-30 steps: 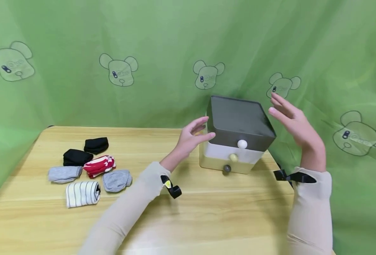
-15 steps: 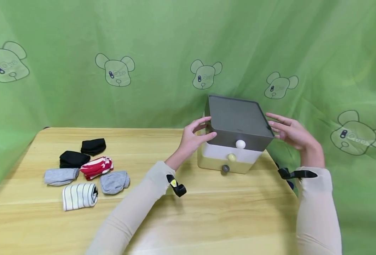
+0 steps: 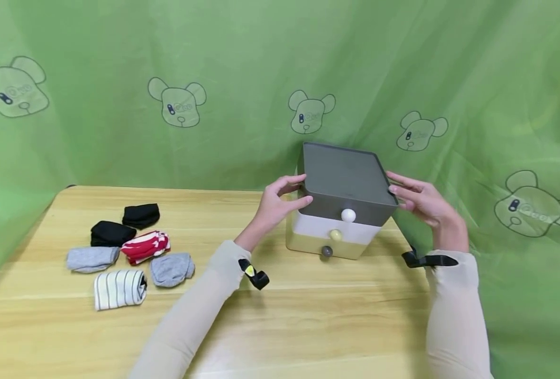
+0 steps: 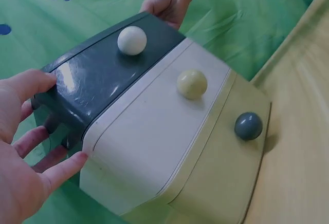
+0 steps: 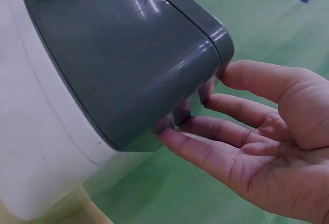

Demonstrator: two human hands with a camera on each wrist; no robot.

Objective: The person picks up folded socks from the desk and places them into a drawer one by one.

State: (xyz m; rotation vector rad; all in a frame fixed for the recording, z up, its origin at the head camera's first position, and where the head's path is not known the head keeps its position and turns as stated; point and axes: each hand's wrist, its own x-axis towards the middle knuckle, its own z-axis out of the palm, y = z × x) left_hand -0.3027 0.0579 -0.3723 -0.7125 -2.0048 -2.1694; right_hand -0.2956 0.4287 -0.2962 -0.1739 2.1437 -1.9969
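A drawer box (image 3: 348, 176) of three stacked tiers, dark grey, white and cream, stands at the table's right. Round knobs mark its front: white (image 4: 132, 40), cream (image 4: 192, 84) and grey (image 4: 248, 126). My left hand (image 3: 276, 206) touches the box's left side, thumb at the dark tier's edge and fingers spread along the side in the left wrist view. Against the opposite side rests my right hand (image 3: 426, 202), its fingertips on the dark top tier (image 5: 123, 64) and fingers nearly straight. All the drawers look closed.
On the wooden table (image 3: 280, 321), several folded cloth pieces, probably socks, lie at the left: black (image 3: 140, 216), red-and-white (image 3: 145, 247), grey (image 3: 172, 269) and white striped (image 3: 120, 289). A green curtain (image 3: 242, 105) with bear faces hangs behind and at the right.
My right hand has come down and left from beside the box onto its right side. The box has shifted slightly left, with my left hand staying at its left side.
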